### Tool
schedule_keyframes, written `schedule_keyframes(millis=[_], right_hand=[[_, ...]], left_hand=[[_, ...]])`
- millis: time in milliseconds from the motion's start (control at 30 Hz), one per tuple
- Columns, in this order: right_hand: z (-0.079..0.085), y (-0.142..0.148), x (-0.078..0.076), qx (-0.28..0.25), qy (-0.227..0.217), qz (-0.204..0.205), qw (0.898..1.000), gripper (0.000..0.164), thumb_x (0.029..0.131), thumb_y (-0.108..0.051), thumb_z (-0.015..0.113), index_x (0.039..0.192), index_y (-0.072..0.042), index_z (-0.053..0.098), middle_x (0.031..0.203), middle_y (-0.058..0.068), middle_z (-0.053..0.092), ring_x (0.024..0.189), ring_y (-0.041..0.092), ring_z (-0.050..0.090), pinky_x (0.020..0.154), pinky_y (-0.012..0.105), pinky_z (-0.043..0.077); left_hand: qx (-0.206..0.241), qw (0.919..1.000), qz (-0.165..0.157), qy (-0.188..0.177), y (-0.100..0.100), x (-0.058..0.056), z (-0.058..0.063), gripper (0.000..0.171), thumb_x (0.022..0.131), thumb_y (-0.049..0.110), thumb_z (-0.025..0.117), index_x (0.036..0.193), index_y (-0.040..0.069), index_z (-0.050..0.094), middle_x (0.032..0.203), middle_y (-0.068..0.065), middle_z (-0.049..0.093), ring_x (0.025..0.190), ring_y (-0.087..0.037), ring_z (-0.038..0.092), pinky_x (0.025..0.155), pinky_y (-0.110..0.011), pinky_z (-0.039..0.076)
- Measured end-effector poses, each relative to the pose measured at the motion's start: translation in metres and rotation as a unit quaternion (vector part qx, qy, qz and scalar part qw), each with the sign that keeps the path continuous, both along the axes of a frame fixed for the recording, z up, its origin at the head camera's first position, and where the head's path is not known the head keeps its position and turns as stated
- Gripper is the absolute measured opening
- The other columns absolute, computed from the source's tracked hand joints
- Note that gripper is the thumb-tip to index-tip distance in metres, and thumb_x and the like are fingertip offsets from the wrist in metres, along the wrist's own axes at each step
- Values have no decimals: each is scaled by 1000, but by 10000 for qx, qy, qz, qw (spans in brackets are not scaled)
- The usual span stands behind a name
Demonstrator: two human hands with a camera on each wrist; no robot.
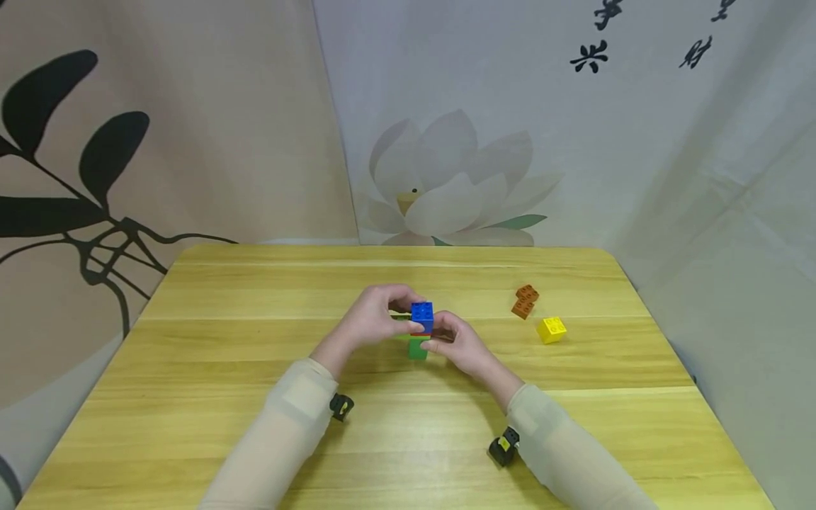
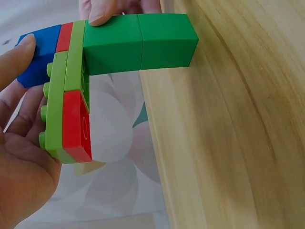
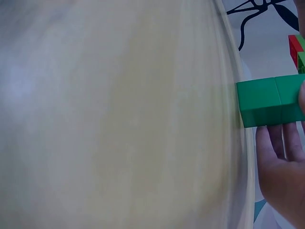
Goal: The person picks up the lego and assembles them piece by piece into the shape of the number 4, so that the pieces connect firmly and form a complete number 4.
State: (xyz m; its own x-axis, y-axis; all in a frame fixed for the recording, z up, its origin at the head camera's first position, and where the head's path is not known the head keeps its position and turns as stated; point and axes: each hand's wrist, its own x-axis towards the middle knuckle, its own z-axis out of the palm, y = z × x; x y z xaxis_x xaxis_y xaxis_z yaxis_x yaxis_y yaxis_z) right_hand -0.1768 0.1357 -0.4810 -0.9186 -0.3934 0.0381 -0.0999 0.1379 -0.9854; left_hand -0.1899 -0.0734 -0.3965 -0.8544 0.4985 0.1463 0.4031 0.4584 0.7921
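Brick structure [image 2: 56, 107] sits between left hand [image 1: 375, 317] and right hand [image 1: 462, 347]

Left hand pinches blue top block [image 1: 422, 319]; right grips green blocks [image 2: 114, 45] below.

Smooth plastic bricks [image 2: 113, 46], wooden table [image 1: 255, 290], perhaps varnished

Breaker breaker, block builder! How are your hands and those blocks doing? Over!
Left hand pinching blue block. Right hand gripping green blocks. Blue and green joined in one build. Brown blocks, yellow block off right, clear of hands.
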Motion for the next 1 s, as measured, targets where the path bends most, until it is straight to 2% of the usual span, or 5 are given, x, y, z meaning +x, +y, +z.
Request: schedule_keyframes(millis=[500, 667, 867, 1000], right_hand=[[1, 0, -1, -71, -70, -27, 9999, 29, 92, -2, 69, 117, 4, 57, 117, 14, 64, 114, 33, 58, 103, 47, 44], [1, -1, -1, -41, -155, -20, 9999, 28, 92, 2, 67, 118, 5, 56, 117, 14, 64, 114, 34, 57, 103, 47, 44], [22, -3, 10, 0, -106, 7, 9999, 26, 92, 5, 65, 116, 8, 56, 115, 18, 64, 113, 38, 57, 102, 49, 44], [12, -2, 6, -7, -35, 16, 10000, 29, 93, 0, 67, 119, 6, 56, 117, 16, 64, 114, 35, 58, 103, 47, 44]], left_hand=[[-1, 9999, -101, 0, -1, -4, -1, 29, 81, 15, 84, 107, 13, 72, 96, 5, 70, 92, -13, 66, 88, -37, 55], [77, 9999, -119, 62, -2, -2, -3, 29, 81, 14, 84, 107, 12, 71, 96, 4, 70, 92, -14, 66, 90, -42, 55], [117, 9998, -70, 119, -2, 0, -4, 29, 82, 12, 83, 108, 12, 71, 96, 4, 69, 94, -16, 65, 91, -42, 54], [83, 9999, -37, 144, -2, 1, -4, 30, 83, 11, 82, 110, 12, 71, 96, 5, 69, 94, -15, 65, 91, -39, 54]])
